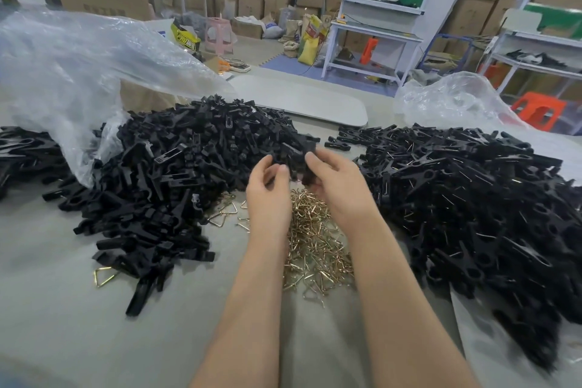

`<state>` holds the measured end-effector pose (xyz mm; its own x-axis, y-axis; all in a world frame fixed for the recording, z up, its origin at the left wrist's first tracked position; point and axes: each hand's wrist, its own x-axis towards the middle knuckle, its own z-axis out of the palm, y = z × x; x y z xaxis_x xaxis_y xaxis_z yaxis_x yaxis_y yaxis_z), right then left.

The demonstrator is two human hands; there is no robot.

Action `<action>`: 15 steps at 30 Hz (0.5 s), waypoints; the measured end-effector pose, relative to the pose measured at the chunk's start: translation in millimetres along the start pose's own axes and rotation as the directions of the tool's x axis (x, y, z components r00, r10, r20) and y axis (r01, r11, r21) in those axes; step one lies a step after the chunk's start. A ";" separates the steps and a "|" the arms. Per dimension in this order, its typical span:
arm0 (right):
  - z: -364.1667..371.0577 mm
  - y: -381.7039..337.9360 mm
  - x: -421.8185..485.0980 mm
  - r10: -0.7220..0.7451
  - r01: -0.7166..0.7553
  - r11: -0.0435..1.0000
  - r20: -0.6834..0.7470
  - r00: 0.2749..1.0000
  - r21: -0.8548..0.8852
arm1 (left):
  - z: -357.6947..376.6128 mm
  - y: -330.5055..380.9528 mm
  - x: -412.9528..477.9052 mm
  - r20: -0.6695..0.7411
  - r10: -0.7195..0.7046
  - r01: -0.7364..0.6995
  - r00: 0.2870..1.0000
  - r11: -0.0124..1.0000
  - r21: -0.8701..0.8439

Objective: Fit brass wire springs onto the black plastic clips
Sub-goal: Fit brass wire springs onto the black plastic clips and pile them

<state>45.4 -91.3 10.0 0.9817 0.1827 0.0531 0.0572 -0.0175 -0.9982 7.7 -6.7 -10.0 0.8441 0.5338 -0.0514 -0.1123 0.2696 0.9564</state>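
My left hand (267, 189) and my right hand (338, 186) meet above the table's middle, both closed on black plastic clip parts (297, 153) held between the fingertips. Whether a spring is in the grip I cannot tell. Right beneath my wrists lies a heap of brass wire springs (315, 246). A big pile of loose black clip halves (176, 173) spreads to the left. On the right sits a pile of clips with brass springs fitted (478, 205).
A clear plastic bag (72, 72) bulges at the back left, over more black parts (22, 151). Another clear bag (453, 101) lies at the back right. A grey board (302, 98) rests behind the piles. White workbenches and cardboard boxes fill the background.
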 end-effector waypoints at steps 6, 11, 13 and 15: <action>-31.9 10.1 -30.2 0.017 -0.023 0.987 0.038 0.999 0.159 | 4.7 0.1 -8.4 0.273 0.053 -0.094 0.960 0.986 0.141; -37.9 20.0 -38.2 0.075 -0.074 0.978 0.003 0.997 0.197 | 5.6 -4.2 -10.0 0.290 -0.009 -0.047 0.957 0.981 0.187; -37.2 21.2 -37.2 0.077 -0.074 0.979 -0.006 0.997 0.188 | 7.0 -4.5 -9.4 0.291 -0.015 -0.041 0.956 0.982 0.183; -36.0 20.4 -36.4 0.078 -0.077 0.977 0.005 0.997 0.197 | 7.4 -4.4 -9.1 0.295 -0.036 -0.009 0.955 0.989 0.151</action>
<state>17.4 -133.6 -11.3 0.9824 0.1853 -0.0251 -0.0559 0.1626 -0.9851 4.4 -18.7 -11.6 0.9648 0.2631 0.0012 -0.0397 0.1410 0.9892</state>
